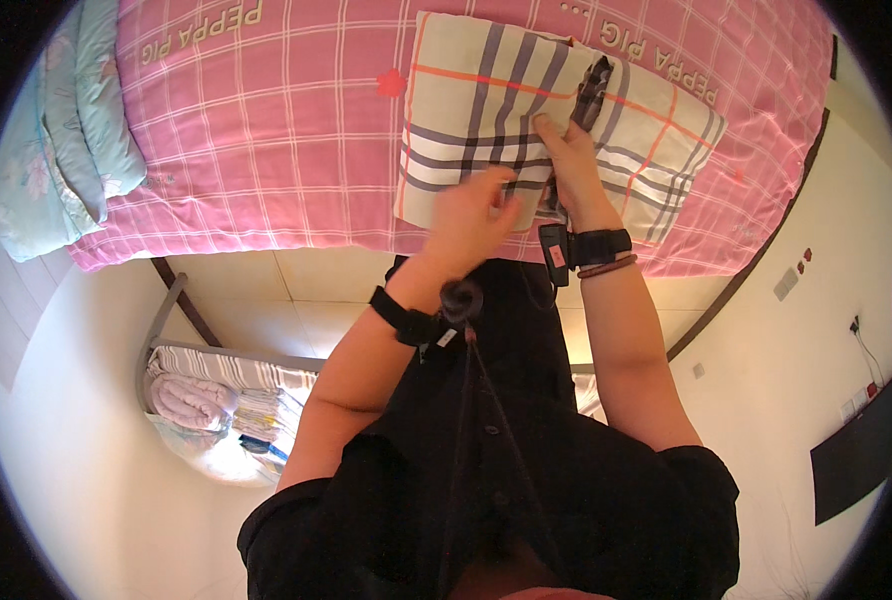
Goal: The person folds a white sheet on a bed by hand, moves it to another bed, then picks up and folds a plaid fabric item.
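A folded plaid cloth (456, 120), white with dark grey and orange stripes, lies near the edge of the bed. A dark patterned strip (591, 92) shows in the gap between its left and right parts. My right hand (573, 165) is closed on the cloth at this gap, thumb uppermost and the other fingers mostly hidden. Over the lower left part of the cloth is my left hand (474, 218), slightly blurred. Its thumb and forefinger are bent but apart, with nothing seen between them.
The cloth rests on a pink checked bedspread (266, 130). A folded light blue quilt (71, 150) lies at the far left. Behind me is another bed with a rolled pale bedding bundle (191, 402). A dark panel (861, 450) is on the right wall.
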`<action>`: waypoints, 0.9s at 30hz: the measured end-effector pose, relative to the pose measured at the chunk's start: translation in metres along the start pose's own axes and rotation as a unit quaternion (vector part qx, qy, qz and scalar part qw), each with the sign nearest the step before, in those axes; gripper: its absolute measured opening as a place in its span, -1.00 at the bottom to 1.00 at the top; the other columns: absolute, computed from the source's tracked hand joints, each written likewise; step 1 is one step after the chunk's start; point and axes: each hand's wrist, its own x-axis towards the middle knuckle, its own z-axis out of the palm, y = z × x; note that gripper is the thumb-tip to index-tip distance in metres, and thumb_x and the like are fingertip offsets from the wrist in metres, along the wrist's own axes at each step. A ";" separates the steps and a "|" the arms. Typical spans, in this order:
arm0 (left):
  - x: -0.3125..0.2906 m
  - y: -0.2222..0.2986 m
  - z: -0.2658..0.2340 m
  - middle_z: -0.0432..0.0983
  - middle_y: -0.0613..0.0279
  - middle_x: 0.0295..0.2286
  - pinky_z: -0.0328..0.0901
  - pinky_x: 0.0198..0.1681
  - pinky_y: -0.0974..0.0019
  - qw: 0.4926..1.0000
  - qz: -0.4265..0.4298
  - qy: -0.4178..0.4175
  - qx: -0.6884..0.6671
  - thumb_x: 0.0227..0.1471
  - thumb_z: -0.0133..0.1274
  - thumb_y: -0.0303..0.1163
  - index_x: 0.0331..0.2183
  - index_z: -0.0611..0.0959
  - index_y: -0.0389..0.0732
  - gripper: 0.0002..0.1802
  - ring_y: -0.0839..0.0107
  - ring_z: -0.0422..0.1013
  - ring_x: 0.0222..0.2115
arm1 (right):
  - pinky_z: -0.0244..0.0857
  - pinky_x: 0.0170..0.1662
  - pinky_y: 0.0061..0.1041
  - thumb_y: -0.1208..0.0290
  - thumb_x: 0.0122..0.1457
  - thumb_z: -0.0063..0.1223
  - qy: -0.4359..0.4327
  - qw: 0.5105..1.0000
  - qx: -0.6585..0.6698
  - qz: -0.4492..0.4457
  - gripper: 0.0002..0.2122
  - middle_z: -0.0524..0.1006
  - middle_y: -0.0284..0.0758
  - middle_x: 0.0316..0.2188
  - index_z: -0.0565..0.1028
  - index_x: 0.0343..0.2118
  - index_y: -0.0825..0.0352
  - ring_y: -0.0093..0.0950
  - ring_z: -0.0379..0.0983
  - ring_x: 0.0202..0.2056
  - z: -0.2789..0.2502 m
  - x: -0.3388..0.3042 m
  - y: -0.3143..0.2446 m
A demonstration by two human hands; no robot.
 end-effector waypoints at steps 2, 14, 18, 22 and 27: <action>0.009 -0.005 -0.016 0.36 0.26 -0.73 0.16 -0.66 0.47 0.996 -0.071 0.050 -0.018 -0.23 0.11 -0.38 -0.48 0.50 -0.25 -0.80 0.53 0.25 -0.72 | 0.20 -0.36 -0.65 0.31 -0.04 0.06 0.010 1.000 0.004 0.001 -0.72 0.44 -0.34 -0.42 0.40 -0.35 0.43 -0.62 0.31 -0.42 0.001 -0.003 0.004; 0.052 -0.057 0.001 0.34 0.27 -0.79 0.14 -0.67 0.47 0.956 -0.182 -0.024 -0.230 -0.34 0.17 -0.35 -0.70 0.52 -0.37 -0.74 0.57 0.22 -0.74 | -0.09 -0.03 0.00 0.29 -0.03 -0.05 0.044 0.641 -0.627 -0.440 -0.63 0.15 -0.37 0.03 0.30 -0.08 0.03 -0.31 0.03 0.05 0.050 -0.006 -0.031; 0.066 -0.048 -0.008 0.33 0.25 -0.79 0.16 -0.66 0.46 0.957 -0.234 -0.106 -0.130 -0.36 0.18 -0.30 -0.70 0.52 -0.37 -0.70 0.54 0.22 -0.75 | -0.24 -0.06 0.14 0.10 0.00 -0.14 0.010 0.618 -0.661 -0.425 -0.53 0.01 -0.31 0.10 0.17 0.02 0.01 -0.30 -0.11 0.11 0.038 0.043 -0.014; 0.070 -0.047 -0.002 0.32 0.27 -0.76 0.13 -0.65 0.47 0.962 -0.237 -0.079 -0.109 -0.35 0.21 -0.24 -0.70 0.50 -0.34 -0.65 0.55 0.21 -0.71 | -0.31 -0.02 0.12 0.00 0.01 -0.25 -0.003 0.621 -0.687 -0.378 -0.49 -0.05 -0.34 0.12 0.08 0.06 0.00 -0.36 -0.16 0.13 0.039 0.065 -0.007; 0.068 -0.047 0.004 0.29 0.30 -0.74 0.15 -0.63 0.47 0.981 -0.168 -0.093 -0.001 -0.45 0.27 -0.15 -0.71 0.43 -0.30 -0.55 0.55 0.20 -0.70 | -0.45 0.04 0.09 -0.03 0.03 -0.32 -0.013 0.625 -0.696 -0.354 -0.48 -0.14 -0.39 0.15 0.04 0.07 -0.02 -0.43 -0.28 0.16 0.039 0.073 -0.004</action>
